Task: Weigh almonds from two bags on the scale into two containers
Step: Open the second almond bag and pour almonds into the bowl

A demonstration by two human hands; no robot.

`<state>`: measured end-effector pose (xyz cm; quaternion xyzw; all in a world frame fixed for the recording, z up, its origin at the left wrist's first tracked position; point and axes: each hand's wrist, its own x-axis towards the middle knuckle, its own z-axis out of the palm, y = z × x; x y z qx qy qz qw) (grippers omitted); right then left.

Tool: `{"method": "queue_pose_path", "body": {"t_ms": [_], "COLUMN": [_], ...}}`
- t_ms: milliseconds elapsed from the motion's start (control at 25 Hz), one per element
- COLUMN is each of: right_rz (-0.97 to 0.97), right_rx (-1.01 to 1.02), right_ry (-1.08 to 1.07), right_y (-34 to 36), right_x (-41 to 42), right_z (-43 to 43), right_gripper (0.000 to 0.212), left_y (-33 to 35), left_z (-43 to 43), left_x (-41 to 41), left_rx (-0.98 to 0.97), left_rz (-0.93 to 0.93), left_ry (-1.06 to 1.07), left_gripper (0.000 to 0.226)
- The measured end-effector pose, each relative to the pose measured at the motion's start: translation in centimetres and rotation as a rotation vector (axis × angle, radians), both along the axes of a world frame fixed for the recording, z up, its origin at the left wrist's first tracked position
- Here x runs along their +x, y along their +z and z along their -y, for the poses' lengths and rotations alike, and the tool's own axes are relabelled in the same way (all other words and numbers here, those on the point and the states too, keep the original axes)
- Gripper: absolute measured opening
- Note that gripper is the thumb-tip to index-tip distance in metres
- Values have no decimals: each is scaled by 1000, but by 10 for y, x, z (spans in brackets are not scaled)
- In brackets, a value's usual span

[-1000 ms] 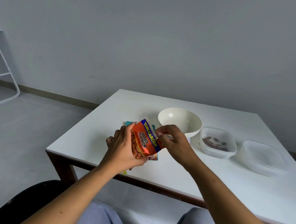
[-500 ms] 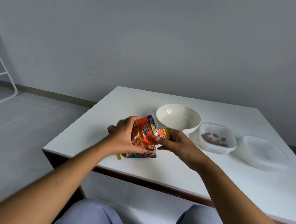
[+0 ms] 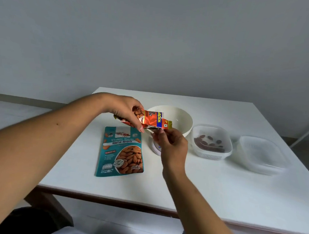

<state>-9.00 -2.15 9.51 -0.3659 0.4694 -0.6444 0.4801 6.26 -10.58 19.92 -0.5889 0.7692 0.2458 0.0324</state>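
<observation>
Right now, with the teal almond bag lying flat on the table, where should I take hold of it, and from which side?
Grip the teal almond bag at its far top edge, the flat sealed strip with no almonds behind it. It lies face up, top pointing away, near the left hand. Pinching there from above probably lifts it upright.
</observation>
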Motion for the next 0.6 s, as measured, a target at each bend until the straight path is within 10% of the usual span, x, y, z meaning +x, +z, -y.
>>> {"method": "queue_pose_path", "body": {"t_ms": [600], "right_rz": [682], "right_rx": [251], "right_ry": [181], "right_y": [11], "right_x": [34], "right_z": [1], "right_gripper": [33], "left_y": [19], "left_z": [45], "left_x": [-43], "left_rx": [-246], "left_rz": [720], "left_ry": [-296], "left_gripper": [102]}}
